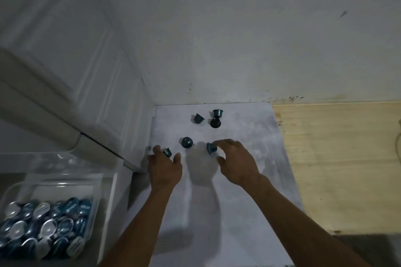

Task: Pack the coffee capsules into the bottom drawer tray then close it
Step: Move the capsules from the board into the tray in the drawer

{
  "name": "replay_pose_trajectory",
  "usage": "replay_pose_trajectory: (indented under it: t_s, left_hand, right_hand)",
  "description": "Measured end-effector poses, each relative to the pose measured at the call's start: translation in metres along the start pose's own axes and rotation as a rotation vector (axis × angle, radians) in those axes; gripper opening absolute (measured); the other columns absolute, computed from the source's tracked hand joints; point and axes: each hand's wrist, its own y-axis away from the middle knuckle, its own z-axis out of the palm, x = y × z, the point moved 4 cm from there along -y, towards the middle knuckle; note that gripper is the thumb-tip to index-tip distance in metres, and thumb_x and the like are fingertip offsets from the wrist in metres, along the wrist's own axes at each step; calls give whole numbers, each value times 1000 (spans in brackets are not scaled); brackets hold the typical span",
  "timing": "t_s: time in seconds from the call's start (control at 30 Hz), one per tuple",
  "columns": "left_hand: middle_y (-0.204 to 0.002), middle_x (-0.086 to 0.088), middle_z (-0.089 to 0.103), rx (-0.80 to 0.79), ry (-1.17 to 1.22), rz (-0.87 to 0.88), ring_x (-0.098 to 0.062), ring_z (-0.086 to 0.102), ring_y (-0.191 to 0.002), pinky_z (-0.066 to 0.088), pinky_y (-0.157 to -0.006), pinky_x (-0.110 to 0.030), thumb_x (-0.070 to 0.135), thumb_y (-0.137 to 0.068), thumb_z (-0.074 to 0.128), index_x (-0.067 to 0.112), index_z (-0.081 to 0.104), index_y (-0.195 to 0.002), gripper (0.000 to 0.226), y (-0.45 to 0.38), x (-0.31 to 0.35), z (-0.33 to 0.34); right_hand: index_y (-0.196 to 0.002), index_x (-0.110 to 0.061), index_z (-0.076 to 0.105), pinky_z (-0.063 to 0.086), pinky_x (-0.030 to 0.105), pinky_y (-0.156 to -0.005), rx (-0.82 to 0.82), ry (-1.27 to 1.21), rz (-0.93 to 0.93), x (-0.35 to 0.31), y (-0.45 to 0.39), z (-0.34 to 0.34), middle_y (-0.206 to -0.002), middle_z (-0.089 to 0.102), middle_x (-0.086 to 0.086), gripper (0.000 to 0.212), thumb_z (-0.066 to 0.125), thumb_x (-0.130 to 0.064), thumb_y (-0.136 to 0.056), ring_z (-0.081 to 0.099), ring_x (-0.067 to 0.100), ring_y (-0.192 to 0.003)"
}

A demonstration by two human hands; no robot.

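Several dark teal coffee capsules lie loose on a white sheet on the floor. My left hand reaches over one capsule, fingers spread around it, not closed. My right hand has its fingertips at another capsule, fingers apart. A third capsule sits between the hands. Further back lie a capsule on its side and two close together. At lower left the clear drawer tray stands pulled out, holding a heap of capsules.
A white drawer cabinet rises at the left, above the open tray. A white wall closes the back. A pale wooden board lies to the right of the sheet.
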Motion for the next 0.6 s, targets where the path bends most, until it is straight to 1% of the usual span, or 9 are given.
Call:
replay_pose_trajectory:
  t_s: [0.07,0.13,0.23,0.3,0.37,0.43,0.5,0.53,0.6]
  left_hand:
    - [-134,-28,49,22,-57,-10,-41,47,-124,39,-101,-43,32,-92,61,1,32,-140,64,-12,-1,4]
    - [-132,-26,52,49,-108,10,-40,49,-123,39,-99,-42,30,-92,61,1,40,-136,57,-20,-1,8]
    - [-118,-20,61,94,-163,88,-35,58,-108,42,-83,-34,24,-92,62,1,59,-117,34,-27,-2,13]
    - [-103,-17,66,129,-153,109,-32,63,-94,37,-71,-26,21,-90,64,2,67,-102,23,-29,-5,15]
    - [-90,-15,70,159,-124,149,-29,65,-83,38,-67,-26,20,-88,67,3,69,-92,18,-31,-10,20]
    - [-85,-13,71,153,-21,187,-27,67,-78,48,-67,-29,17,-85,70,4,69,-91,14,-30,-15,25]
    - [-87,-10,70,158,68,229,-23,66,-79,54,-71,-32,11,-83,72,6,67,-93,12,-27,-23,33]
    - [-90,-8,69,167,95,254,-21,65,-80,56,-73,-34,8,-81,72,9,66,-95,14,-26,-26,36]
    - [-97,-4,66,173,172,298,-21,63,-88,58,-78,-43,3,-80,71,16,63,-98,24,-24,-33,45]
  right_hand:
    - [-140,-27,44,51,43,-91,-77,71,-21,1,-17,15,-149,38,2,54,54,-10,-90,35,26,-132]
    - [-143,-29,40,49,42,-92,-143,143,-51,5,-29,28,-154,29,3,59,52,-8,-89,26,26,-138]
    - [-141,-27,43,51,41,-88,-178,190,-89,13,-40,45,-151,32,3,56,51,-5,-90,30,26,-134]
    - [-138,-24,48,53,42,-86,-163,183,-106,21,-44,54,-146,39,4,50,52,-6,-91,38,27,-126]
    - [-132,-20,54,53,44,-82,-122,140,-122,29,-45,60,-139,48,5,41,52,-8,-93,43,27,-118]
    - [-122,-18,62,54,41,-75,-30,71,-151,31,-43,62,-127,58,4,29,52,-13,-94,49,27,-110]
    - [-108,-17,67,51,36,-68,95,-27,-156,33,-39,61,-111,67,0,18,57,-17,-93,55,25,-100]
    - [-103,-17,68,51,34,-68,153,-91,-134,36,-37,62,-106,69,-2,14,61,-17,-91,56,23,-97]
    - [-102,-18,67,51,31,-73,235,-208,-73,44,-32,65,-103,70,-2,16,68,-18,-86,58,20,-98]
